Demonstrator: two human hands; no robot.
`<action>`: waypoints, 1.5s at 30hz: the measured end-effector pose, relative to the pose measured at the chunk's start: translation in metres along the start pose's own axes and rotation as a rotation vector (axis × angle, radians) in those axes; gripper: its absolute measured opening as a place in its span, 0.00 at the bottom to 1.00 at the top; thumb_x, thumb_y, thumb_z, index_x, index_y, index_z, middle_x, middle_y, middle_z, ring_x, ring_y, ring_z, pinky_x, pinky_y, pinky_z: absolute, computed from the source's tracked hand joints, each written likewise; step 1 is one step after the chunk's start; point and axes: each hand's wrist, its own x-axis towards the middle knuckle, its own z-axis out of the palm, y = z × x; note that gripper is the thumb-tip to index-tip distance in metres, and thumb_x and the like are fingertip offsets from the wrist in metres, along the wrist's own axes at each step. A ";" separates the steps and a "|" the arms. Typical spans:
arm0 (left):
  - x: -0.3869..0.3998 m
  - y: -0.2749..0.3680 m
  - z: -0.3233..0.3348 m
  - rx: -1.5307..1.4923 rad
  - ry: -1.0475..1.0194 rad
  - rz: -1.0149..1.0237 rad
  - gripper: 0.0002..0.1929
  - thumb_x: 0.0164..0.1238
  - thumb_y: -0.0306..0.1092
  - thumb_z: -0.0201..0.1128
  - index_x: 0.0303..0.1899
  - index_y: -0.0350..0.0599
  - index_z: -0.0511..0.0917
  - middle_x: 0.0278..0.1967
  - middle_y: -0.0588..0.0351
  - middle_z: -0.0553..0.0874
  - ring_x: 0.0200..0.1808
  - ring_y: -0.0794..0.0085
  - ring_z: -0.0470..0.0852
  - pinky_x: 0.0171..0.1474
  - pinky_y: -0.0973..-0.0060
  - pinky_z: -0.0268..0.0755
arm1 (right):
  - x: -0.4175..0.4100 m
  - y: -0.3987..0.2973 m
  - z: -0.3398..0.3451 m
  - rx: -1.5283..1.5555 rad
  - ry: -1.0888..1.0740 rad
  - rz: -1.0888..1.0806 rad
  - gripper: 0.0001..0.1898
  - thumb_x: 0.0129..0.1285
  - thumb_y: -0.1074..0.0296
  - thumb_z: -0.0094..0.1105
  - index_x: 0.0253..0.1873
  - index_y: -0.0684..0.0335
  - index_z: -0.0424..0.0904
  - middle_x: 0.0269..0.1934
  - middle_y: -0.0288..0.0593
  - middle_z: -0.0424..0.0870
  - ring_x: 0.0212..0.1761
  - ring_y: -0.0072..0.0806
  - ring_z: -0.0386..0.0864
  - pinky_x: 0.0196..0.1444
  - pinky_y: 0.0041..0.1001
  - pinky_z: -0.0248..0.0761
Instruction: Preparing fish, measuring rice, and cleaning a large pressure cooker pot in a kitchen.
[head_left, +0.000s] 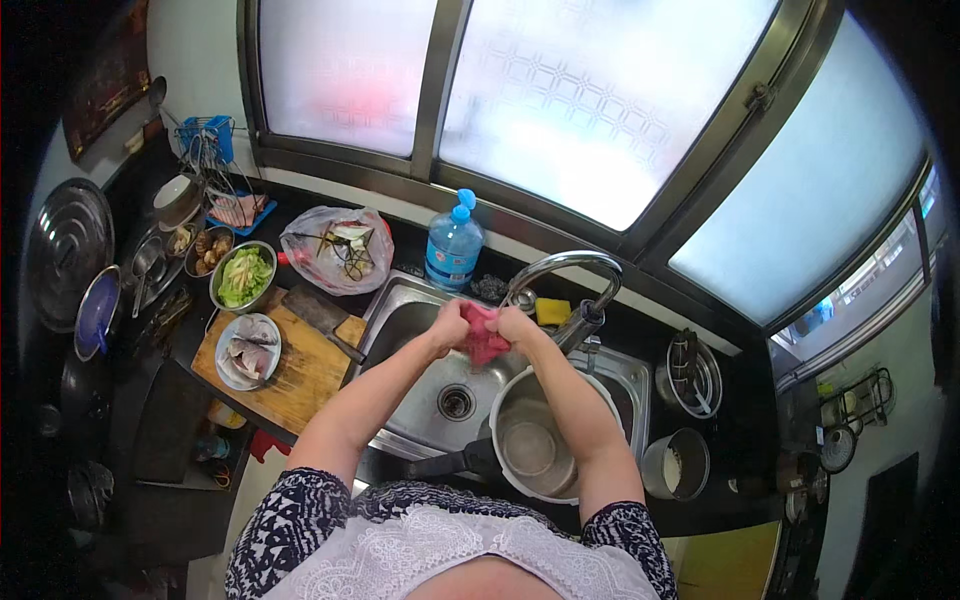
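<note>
Both my hands grip a red cloth (484, 336) above the back of the stainless steel sink (420, 412). My left hand (450, 326) holds its left side and my right hand (514, 325) its right side. The curved metal faucet (581, 319) rises just right of my right hand. Below my right forearm, a large metal pot (521, 442) with a black handle rests over the sink's right part. The drain (456, 403) shows in the sink's bottom. Behind the sink stands a blue pump bottle (454, 251), with a yellow sponge (553, 312) further right.
To the left, a wooden cutting board (307, 382) bears a cleaver (319, 311) and a plate of fish pieces (249, 352). A bowl of lettuce (244, 277) and a plastic bag (337, 251) lie behind it. At right stand a metal bowl (709, 375) and a small pot (676, 465).
</note>
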 end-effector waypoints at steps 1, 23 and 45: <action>-0.002 0.002 0.008 -0.001 -0.011 0.003 0.30 0.53 0.26 0.56 0.61 0.40 0.60 0.53 0.39 0.73 0.47 0.43 0.77 0.48 0.56 0.75 | -0.006 0.000 -0.005 -0.065 -0.058 -0.016 0.08 0.52 0.81 0.57 0.38 0.74 0.79 0.30 0.42 0.80 0.28 0.30 0.78 0.32 0.32 0.74; 0.008 0.023 0.045 0.117 -0.150 0.072 0.06 0.54 0.26 0.59 0.35 0.38 0.79 0.28 0.59 0.81 0.30 0.79 0.76 0.35 0.79 0.69 | 0.005 0.021 -0.042 -0.357 0.180 -0.155 0.10 0.50 0.81 0.47 0.35 0.69 0.79 0.26 0.43 0.80 0.24 0.28 0.78 0.25 0.28 0.71; -0.003 0.060 0.017 -0.328 -0.244 -0.349 0.18 0.54 0.22 0.47 0.47 0.26 0.71 0.33 0.45 0.80 0.33 0.61 0.82 0.39 0.68 0.79 | 0.004 0.027 -0.017 0.328 -0.110 -0.012 0.06 0.62 0.71 0.52 0.32 0.64 0.77 0.23 0.36 0.77 0.22 0.22 0.74 0.22 0.26 0.66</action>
